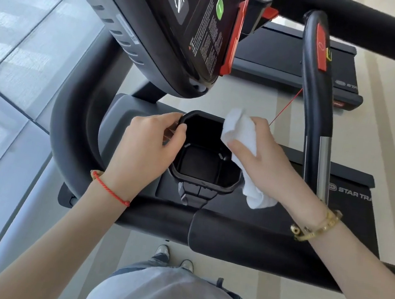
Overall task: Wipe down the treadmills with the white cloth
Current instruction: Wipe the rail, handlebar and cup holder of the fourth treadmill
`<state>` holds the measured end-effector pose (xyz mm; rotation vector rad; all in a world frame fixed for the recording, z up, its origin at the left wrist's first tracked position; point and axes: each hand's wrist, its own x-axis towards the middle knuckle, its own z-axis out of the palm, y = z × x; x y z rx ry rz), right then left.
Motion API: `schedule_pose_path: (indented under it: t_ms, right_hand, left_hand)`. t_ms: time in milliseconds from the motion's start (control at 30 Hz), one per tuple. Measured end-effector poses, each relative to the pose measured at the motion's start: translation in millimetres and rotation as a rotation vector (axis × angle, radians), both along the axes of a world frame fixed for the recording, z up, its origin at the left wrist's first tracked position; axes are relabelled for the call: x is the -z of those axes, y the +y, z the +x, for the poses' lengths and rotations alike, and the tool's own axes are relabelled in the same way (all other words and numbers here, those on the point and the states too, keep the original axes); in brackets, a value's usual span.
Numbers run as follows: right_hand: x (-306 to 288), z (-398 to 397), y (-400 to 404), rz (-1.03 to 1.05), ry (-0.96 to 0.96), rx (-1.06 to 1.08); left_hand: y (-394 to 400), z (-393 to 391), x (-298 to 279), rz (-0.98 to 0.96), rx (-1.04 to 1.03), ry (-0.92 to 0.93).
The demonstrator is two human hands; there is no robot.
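Down by our shoes (162, 250) the pale floor shows, and above them our two arms reach over the treadmill's (241, 245) padded front bar. Our left hand (146, 147) curls its fingers round the left rim of the black cup holder (204, 165), gripping it. Our right hand (263, 155) clutches the white cloth (240, 130), bunched against the holder's right rim. Farther off, the console (202, 32) tilts overhead, and a second treadmill (279, 57) stands beyond.
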<state>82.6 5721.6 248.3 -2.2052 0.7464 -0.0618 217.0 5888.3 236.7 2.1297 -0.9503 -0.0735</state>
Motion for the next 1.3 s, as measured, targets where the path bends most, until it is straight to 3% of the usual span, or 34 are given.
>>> schedule_pose_path:
  t_ms: [267,500,667,833,1000,1200,1300]
  right_hand:
    - [-10,-46,15,-0.255,-0.128,-0.101]
    - [-21,-45,33,-0.710,-0.051,-0.617]
    - [-11,-10,51,-0.831,0.034,-0.632]
    - [-15,-37,36,-0.881,0.017,-0.674]
    - [-28,-18,34,-0.833,0.144,-0.758]
    - [-47,21,40,-0.445,0.410,-0.764]
    - [-49,27,40,-0.385,0.418,-0.749]
  left_hand:
    - [0,-2,-2,0.030,-0.021,0.019]
    - [3,-3,-2,0.017,-0.015,0.033]
    - [6,0,1,0.017,0.024,-0.001]
    - [7,0,0,0.033,0.001,0.021]
    - [7,0,1,0.034,0.034,0.023]
    - [10,0,1,0.048,0.045,0.092]
    - [12,-2,-1,0.047,0.035,0.148]
